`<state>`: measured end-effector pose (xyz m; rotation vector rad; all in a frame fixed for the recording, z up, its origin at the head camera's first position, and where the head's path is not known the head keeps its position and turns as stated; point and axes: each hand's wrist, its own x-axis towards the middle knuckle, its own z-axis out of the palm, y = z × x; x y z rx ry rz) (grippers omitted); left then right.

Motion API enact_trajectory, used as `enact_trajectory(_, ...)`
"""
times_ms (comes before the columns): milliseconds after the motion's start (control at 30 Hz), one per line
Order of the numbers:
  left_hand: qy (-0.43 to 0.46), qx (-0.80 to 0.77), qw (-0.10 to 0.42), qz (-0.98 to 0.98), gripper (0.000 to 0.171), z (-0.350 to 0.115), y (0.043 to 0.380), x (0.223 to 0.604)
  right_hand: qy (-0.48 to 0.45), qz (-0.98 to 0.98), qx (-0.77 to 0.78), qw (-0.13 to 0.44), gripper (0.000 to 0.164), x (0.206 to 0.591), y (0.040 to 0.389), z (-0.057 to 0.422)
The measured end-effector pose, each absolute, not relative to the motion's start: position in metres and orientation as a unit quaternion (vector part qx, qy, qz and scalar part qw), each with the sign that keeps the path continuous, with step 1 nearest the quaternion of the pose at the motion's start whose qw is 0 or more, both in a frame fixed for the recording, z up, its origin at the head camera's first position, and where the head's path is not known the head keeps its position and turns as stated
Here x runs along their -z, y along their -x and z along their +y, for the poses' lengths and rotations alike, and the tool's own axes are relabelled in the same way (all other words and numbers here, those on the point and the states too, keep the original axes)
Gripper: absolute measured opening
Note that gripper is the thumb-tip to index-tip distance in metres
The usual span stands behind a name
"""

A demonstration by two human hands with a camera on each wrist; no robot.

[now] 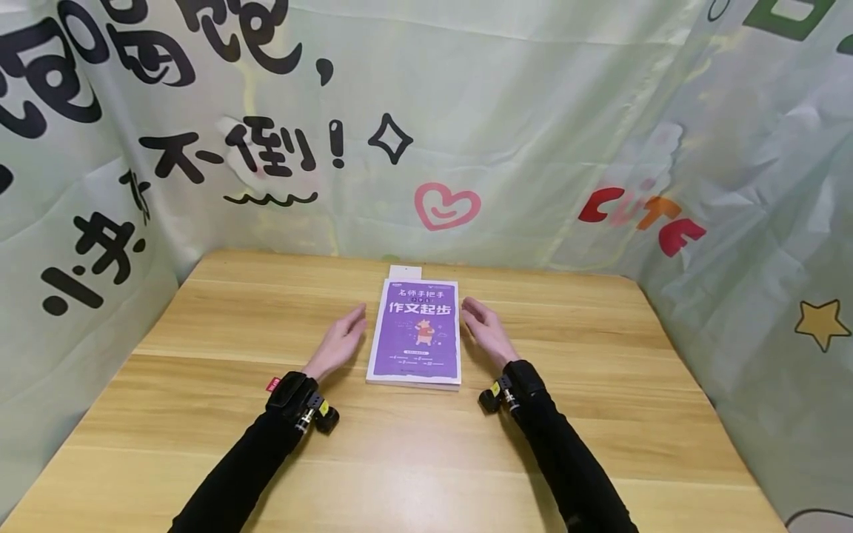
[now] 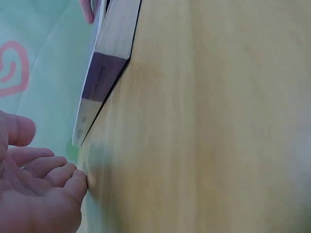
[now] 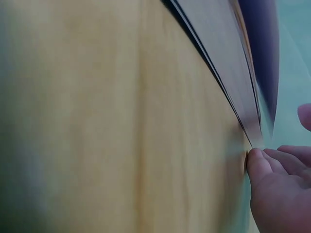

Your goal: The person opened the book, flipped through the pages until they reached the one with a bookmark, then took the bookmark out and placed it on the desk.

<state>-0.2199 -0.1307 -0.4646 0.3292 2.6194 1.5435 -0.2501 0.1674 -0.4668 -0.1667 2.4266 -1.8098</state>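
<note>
A purple-covered book with a cartoon animal on its front lies flat on the wooden table. Out past its far edge sticks a white card-like tab. My left hand is beside the book's left edge, apart from it, fingers relaxed and palm turned inward. On the other side, my right hand is close to the right edge, its fingers loosely bent. The right wrist view shows the page edges and the purple cover standing slightly off the pages. Neither hand holds anything.
A pale fabric backdrop with printed lettering, a pink heart and a star hangs behind and along both sides of the table. Black devices are strapped on both wrists over dark sleeves.
</note>
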Motion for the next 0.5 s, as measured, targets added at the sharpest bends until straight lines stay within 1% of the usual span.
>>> enact_trajectory(233,-0.112,-0.529,0.061,0.839,0.051,-0.119,0.228,0.469,0.091,0.802,0.587,0.072,0.059,0.468,0.257,0.163)
enact_trajectory(333,-0.118,-0.546,0.061,0.827,0.051,-0.114,0.231,0.47,0.093,0.802,0.584,0.083,0.06,0.468,0.259,0.162)
enact_trajectory(500,-0.133,-0.55,0.062,0.822,0.054,-0.108,0.233,0.47,0.1,0.79,0.595,0.112,0.067,0.468,0.261,0.162)
